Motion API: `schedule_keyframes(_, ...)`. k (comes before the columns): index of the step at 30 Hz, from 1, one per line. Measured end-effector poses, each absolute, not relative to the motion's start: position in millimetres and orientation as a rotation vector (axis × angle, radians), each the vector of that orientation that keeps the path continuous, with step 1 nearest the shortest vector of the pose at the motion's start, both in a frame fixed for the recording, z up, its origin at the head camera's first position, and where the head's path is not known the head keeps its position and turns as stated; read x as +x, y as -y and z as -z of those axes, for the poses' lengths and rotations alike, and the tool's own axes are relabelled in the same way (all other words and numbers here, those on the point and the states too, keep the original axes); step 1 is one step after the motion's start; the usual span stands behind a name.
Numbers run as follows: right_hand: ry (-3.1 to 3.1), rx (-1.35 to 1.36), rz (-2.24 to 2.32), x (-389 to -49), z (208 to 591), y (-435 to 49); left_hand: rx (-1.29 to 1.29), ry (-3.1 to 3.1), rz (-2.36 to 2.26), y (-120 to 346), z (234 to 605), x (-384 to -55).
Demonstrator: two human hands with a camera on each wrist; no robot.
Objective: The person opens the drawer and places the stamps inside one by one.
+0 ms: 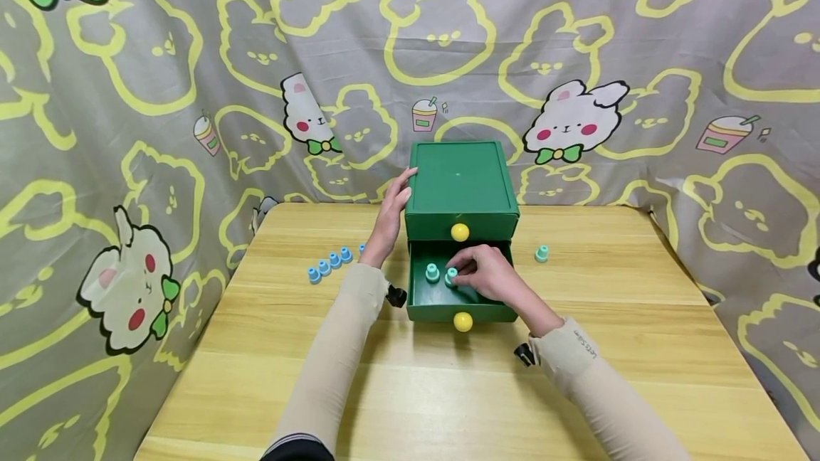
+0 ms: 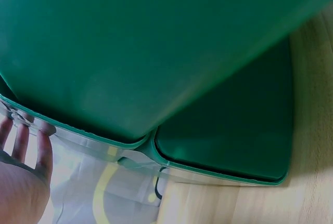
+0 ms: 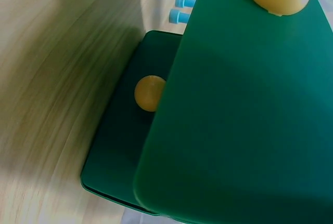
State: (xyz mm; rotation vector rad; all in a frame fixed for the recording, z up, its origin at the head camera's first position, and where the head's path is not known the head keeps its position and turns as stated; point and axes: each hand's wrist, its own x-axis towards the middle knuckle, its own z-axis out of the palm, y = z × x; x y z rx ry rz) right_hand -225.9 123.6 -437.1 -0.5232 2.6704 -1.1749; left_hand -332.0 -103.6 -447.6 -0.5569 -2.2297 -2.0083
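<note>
A green drawer cabinet (image 1: 458, 176) stands at the back of the table, with one drawer (image 1: 426, 313) pulled out by its yellow knob side. Inside that drawer a small teal stepped peg (image 1: 432, 273) stands upright. Just right of it my right hand (image 1: 490, 272) pinches a second teal peg (image 1: 451, 277) between thumb and fingers. My left hand (image 1: 386, 223) rests against the cabinet's left side, fingers extended; the left wrist view shows that hand (image 2: 23, 185) at the edge. Below the pulled-out drawer, the right wrist view shows another drawer with a yellow knob (image 3: 150, 93). My right hand is not seen there.
Several blue pegs (image 1: 334, 260) stand in a row left of the cabinet, partly behind my left arm. One teal peg (image 1: 542, 253) stands on the wooden table (image 1: 442, 404) to the right. A patterned curtain (image 1: 346, 34) hangs behind and beside the table.
</note>
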Motion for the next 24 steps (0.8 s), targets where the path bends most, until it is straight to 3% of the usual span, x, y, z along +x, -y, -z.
schedule_keyframes(17,-2.681,-0.558,1.247,-224,433,-128,-0.562,2.243,2.008,101,429,-317)
schedule_keyframes(24,-2.665,-0.587,1.337,-217,421,-143,-0.561,2.246,2.004,104,445,-331)
